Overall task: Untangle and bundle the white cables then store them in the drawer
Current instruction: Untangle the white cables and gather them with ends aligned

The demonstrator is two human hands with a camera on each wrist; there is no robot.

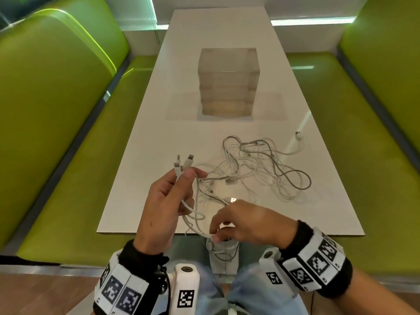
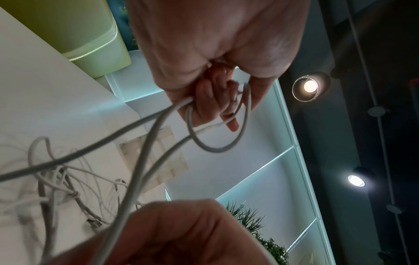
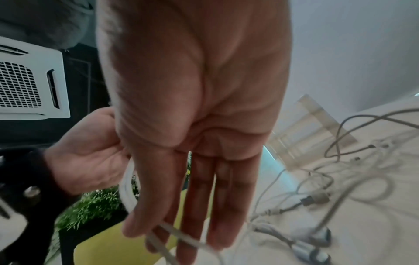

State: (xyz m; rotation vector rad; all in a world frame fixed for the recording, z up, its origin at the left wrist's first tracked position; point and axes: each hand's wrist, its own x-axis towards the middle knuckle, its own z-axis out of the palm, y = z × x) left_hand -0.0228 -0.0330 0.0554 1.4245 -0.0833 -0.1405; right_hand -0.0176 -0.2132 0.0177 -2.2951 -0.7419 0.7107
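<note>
A tangle of white cables (image 1: 261, 169) lies on the white table (image 1: 141, 178), right of centre. Above the near edge, my left hand (image 1: 188, 176) grips three cable ends, and their connectors (image 1: 183, 162) stick up past the thumb. Those strands loop down to my right hand (image 1: 214, 235), which pinches a strand at the table's front edge. In the left wrist view the left hand (image 2: 217, 104) curls round the looped cables (image 2: 145, 157). In the right wrist view a strand (image 3: 179, 234) crosses the right hand's fingertips (image 3: 188, 247). The translucent drawer unit (image 1: 228, 83) stands shut at mid-table.
Green padded benches (image 1: 56, 133) flank the table on both sides. A loose connector end (image 1: 298, 134) lies near the right edge. Some cable hangs below the front edge over my lap (image 1: 222, 251). Bare tabletop shows to the left of the tangle.
</note>
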